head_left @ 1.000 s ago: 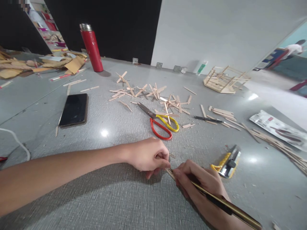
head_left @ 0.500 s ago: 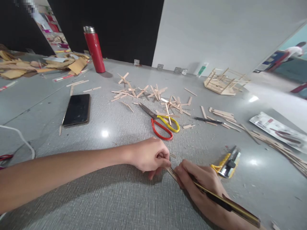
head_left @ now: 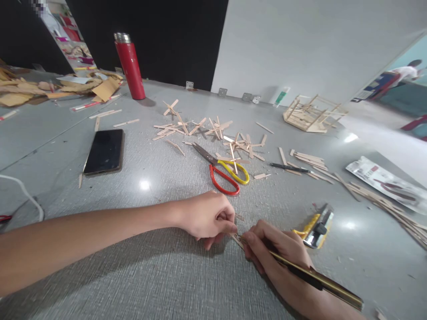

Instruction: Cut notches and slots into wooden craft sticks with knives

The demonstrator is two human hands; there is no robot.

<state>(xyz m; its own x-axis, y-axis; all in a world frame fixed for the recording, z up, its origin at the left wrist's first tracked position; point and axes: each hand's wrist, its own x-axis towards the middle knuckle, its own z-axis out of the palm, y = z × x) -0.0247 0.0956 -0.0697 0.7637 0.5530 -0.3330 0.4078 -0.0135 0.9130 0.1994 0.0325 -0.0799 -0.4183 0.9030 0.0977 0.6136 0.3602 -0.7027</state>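
Observation:
My left hand (head_left: 207,218) rests on the grey table, fingers curled and pinching down a small wooden stick (head_left: 237,240) that lies flat. My right hand (head_left: 276,255) is closed round a gold and black pen (head_left: 313,280), whose tip meets the stick right beside the left fingertips. The two hands touch at the stick. Most of the stick is hidden under the fingers.
Red and yellow scissors (head_left: 224,171) lie just beyond the hands among several scattered sticks (head_left: 213,131). A yellow utility knife (head_left: 315,224) sits to the right, a black phone (head_left: 104,151) to the left, a red flask (head_left: 130,66) and a stick frame (head_left: 312,113) farther back.
The hands keep their hold on the stick and pen; the right hand has shifted very slightly toward the left hand. The view wobbled a little.

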